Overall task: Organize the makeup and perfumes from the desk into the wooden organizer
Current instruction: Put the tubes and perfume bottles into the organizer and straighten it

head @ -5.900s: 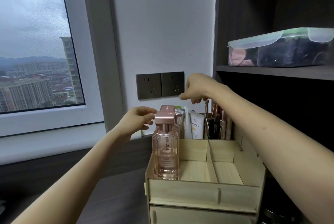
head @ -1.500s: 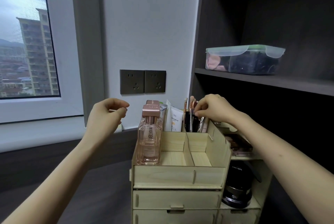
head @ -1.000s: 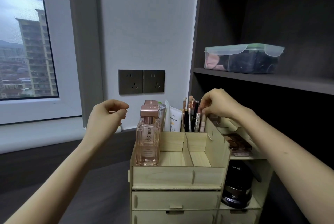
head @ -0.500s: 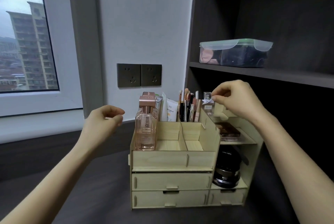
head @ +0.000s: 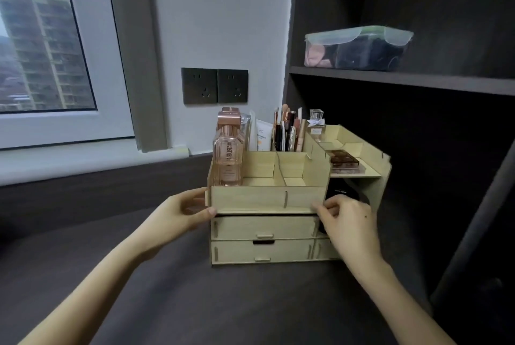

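The wooden organizer [head: 262, 198] stands on the dark desk against the wall. Its front left compartment holds two pink perfume bottles [head: 228, 155]. White tubes [head: 262, 135] and several brushes and pencils [head: 288, 131] stand in the back compartments. A small clear perfume bottle [head: 316, 124] sits on the upper right tray, above a brown eyeshadow palette [head: 344, 160] on the side shelf. A black jar [head: 338, 191] is under that shelf. My left hand [head: 185, 212] grips the organizer's left front corner. My right hand [head: 348, 222] grips its right front corner.
A dark shelf unit rises on the right, with a lidded plastic box [head: 356, 48] on its shelf. Two wall sockets [head: 214, 85] sit behind the organizer. A window [head: 41, 46] and pale sill are at the left. The dark desk [head: 223, 303] stretches in front.
My right hand set the small clear bottle on the upper right tray and let go. Both hands then dropped to the organizer's front corners and took hold. The camera pulled back.
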